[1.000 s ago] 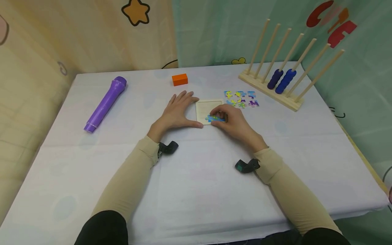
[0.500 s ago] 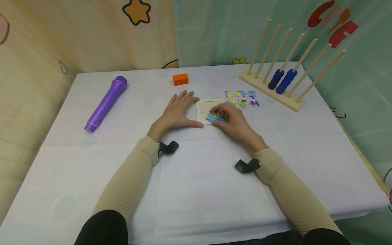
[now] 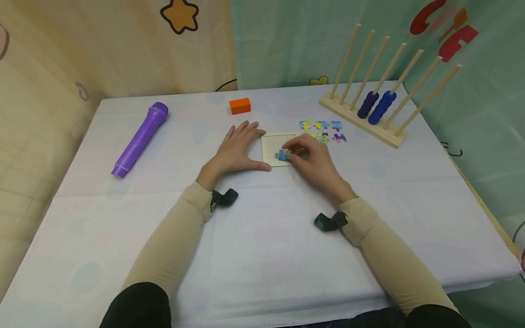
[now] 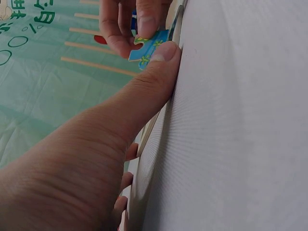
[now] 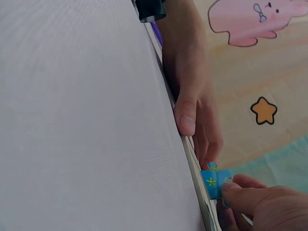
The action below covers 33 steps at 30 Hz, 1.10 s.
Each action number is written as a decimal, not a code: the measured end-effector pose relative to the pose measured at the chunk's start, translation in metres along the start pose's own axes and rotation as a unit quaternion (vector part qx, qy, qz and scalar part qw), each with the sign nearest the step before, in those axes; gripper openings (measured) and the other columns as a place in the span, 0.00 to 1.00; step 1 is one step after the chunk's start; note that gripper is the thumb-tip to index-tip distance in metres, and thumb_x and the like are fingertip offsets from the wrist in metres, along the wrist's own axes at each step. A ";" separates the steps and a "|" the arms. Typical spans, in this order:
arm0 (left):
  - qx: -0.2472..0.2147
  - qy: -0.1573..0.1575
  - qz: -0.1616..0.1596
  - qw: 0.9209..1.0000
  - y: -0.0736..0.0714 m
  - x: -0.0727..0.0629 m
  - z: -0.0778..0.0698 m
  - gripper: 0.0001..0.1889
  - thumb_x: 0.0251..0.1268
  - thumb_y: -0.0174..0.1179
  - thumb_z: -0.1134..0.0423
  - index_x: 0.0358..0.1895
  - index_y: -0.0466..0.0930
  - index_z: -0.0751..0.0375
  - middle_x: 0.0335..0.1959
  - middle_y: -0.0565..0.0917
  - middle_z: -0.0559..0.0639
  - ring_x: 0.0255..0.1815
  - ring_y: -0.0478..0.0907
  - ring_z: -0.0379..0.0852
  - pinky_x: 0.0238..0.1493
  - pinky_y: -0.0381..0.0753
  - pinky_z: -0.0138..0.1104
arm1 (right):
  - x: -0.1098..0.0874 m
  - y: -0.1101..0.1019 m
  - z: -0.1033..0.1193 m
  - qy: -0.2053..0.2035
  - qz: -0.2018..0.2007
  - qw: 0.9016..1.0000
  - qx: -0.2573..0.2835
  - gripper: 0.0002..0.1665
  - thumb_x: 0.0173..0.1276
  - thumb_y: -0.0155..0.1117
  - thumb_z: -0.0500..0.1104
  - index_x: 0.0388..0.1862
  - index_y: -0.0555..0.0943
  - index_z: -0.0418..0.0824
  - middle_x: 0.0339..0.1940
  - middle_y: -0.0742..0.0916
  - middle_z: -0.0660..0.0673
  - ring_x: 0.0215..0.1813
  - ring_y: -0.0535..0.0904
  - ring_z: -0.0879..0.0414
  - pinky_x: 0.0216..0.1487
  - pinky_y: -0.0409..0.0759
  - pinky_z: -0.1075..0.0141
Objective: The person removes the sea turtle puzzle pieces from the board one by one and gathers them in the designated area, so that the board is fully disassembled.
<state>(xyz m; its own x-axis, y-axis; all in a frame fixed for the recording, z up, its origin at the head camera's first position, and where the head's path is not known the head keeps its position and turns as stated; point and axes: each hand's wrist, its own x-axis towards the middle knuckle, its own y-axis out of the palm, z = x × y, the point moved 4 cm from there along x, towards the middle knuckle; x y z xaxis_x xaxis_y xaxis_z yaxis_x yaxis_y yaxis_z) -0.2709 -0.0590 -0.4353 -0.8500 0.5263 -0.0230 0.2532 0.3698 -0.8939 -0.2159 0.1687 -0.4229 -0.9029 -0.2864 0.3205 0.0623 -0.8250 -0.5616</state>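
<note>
My right hand [image 3: 313, 157] pinches a blue jigsaw puzzle piece [image 3: 282, 155] with yellow-green marks between thumb and fingers. The right wrist view shows this puzzle piece [image 5: 211, 184] tilted up over the edge of a pale wooden puzzle tray [image 3: 270, 143]. Part of the tray is hidden under the right hand. My left hand [image 3: 238, 148] rests at the tray's left side, fingers spread and thumb [image 4: 156, 62] along its near edge. Just beyond the right hand lie several loose puzzle pieces [image 3: 322, 124] in blue, yellow and purple.
A wooden bead stand [image 3: 361, 119] with upright pegs and blue beads is at the back right. An orange block [image 3: 239, 106] sits behind the left hand. Far left lies a purple microphone-shaped object [image 3: 140, 141]. Curtains hang behind the white-covered table [image 3: 262, 255].
The right thumb and fingers have shifted slightly and raised the blue puzzle piece, which now stands tilted. The right hand covers more of the tray's right side. The left hand stays put.
</note>
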 end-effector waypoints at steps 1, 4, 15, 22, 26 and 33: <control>0.000 -0.001 0.000 1.000 0.000 0.000 0.000 0.57 0.48 0.73 0.25 0.81 0.63 0.45 0.88 0.51 0.50 0.90 0.38 0.53 0.87 0.29 0.54 | 0.000 -0.002 0.000 0.009 -0.006 1.000 0.010 0.13 0.72 0.70 0.32 0.53 0.87 0.42 0.50 0.88 0.46 0.51 0.85 0.55 0.54 0.86 0.65; 0.000 -0.003 0.002 1.000 0.000 0.000 0.002 0.57 0.48 0.73 0.25 0.81 0.63 0.45 0.88 0.51 0.50 0.90 0.38 0.53 0.87 0.29 0.54 | 0.001 -0.010 -0.002 0.039 -0.021 0.999 0.032 0.12 0.73 0.71 0.36 0.53 0.87 0.43 0.51 0.89 0.47 0.52 0.86 0.56 0.54 0.85 0.71; 0.000 -0.009 0.009 1.000 0.000 -0.001 0.000 0.56 0.49 0.73 0.26 0.81 0.63 0.44 0.89 0.50 0.50 0.90 0.37 0.53 0.87 0.28 0.53 | -0.003 -0.058 -0.020 0.111 -0.104 0.988 0.022 0.13 0.74 0.71 0.39 0.55 0.88 0.39 0.51 0.90 0.39 0.49 0.85 0.62 0.50 0.81 0.79; -0.001 -0.010 0.009 1.000 0.001 -0.001 0.000 0.56 0.49 0.73 0.26 0.81 0.63 0.44 0.89 0.50 0.50 0.90 0.37 0.52 0.87 0.28 0.53 | -0.008 -0.081 -0.032 0.163 -0.106 0.981 -0.030 0.12 0.76 0.70 0.42 0.54 0.88 0.39 0.50 0.90 0.38 0.47 0.84 0.64 0.50 0.79 0.80; 0.000 -0.010 0.008 1.000 0.000 -0.001 0.000 0.56 0.50 0.73 0.26 0.81 0.63 0.44 0.89 0.50 0.50 0.90 0.37 0.53 0.87 0.29 0.53 | -0.010 -0.087 -0.036 0.184 -0.098 0.976 -0.060 0.13 0.75 0.70 0.43 0.52 0.88 0.37 0.49 0.90 0.37 0.44 0.82 0.65 0.47 0.77 0.80; -0.003 -0.007 0.007 1.000 0.001 -0.001 0.000 0.55 0.50 0.73 0.26 0.81 0.63 0.44 0.89 0.50 0.50 0.90 0.37 0.53 0.87 0.28 0.53 | -0.014 -0.090 -0.039 0.202 -0.081 0.970 -0.109 0.11 0.75 0.70 0.42 0.48 0.88 0.35 0.47 0.90 0.34 0.43 0.84 0.52 0.39 0.74 0.79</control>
<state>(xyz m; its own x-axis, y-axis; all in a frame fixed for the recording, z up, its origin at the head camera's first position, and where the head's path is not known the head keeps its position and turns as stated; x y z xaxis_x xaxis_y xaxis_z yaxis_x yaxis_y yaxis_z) -0.2696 -0.0591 -0.4356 -0.8530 0.5203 -0.0416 0.2679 0.3681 -0.8904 -0.2257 0.2654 -0.4065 -0.9892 0.0880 0.1174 -0.1450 -0.7087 -0.6904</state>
